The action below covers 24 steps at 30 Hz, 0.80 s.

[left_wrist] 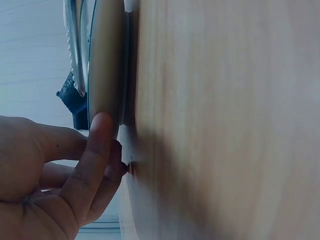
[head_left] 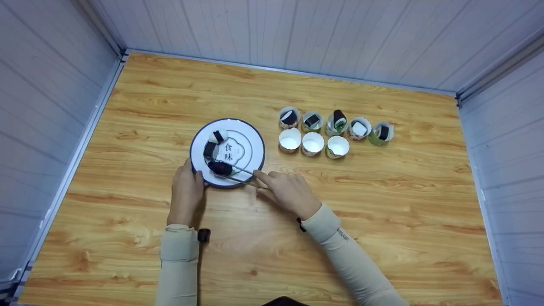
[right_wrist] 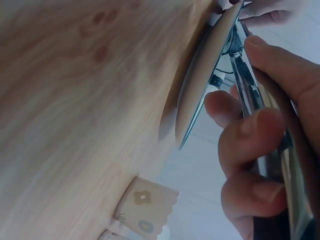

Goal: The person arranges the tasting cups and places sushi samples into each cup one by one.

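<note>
A white plate (head_left: 254,148) with a blue rim stands on the table, and my left hand (head_left: 187,193) holds its near left edge between thumb and fingers. My right hand (head_left: 289,193) grips a pair of metal tongs (head_left: 244,170) from the near right. The tong tips lie on either side of a dark sushi roll (head_left: 220,168) at the plate's near side; whether they squeeze it I cannot tell. Behind the roll sit a dark-wrapped sushi piece (head_left: 210,149) and a white piece with a dark band (head_left: 218,136). Serrated tong edges (left_wrist: 77,65) show in the left wrist view.
To the plate's right, a back row of several paper cups (head_left: 289,124) holds sushi pieces, one roll (head_left: 338,117) sticking up. Three cups (head_left: 313,149) in front show white insides. Pale panels (head_left: 276,34) wall the wooden table (head_left: 408,204) at the back and sides.
</note>
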Tool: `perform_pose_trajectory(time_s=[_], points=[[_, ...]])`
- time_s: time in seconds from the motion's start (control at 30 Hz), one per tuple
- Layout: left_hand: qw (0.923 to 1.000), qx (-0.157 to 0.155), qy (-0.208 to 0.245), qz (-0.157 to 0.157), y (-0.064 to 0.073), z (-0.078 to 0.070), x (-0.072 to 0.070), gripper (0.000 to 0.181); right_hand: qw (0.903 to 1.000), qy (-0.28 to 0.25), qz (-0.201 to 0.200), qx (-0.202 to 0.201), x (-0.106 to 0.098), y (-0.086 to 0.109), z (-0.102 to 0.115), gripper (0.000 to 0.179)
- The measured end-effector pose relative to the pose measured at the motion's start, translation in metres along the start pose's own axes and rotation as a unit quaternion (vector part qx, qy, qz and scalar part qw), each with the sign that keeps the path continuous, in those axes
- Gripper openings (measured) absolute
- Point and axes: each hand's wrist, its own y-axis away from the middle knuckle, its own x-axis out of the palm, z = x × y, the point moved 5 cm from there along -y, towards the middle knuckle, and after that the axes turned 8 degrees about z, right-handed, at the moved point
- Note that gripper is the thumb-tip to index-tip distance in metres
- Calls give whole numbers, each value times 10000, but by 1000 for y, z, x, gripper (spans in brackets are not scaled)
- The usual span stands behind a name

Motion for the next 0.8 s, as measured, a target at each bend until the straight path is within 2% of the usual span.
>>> perform_pose_trajectory(time_s=[0.17,0.4,0.63,0.8], points=[[10000,-63,32,3,0,1,0,49,9999,-81,-115,21,-4,5,-5,41],[9997,185,-65,-164,-1,0,0,46,9991,-269,-279,142,-14,17,-19,45],[9999,-106,-5,25,-2,0,1,49,9967,-388,-559,440,-28,38,-43,48],[9998,-192,-14,48,-2,2,1,50,9924,-422,-953,657,-41,53,-63,48]])
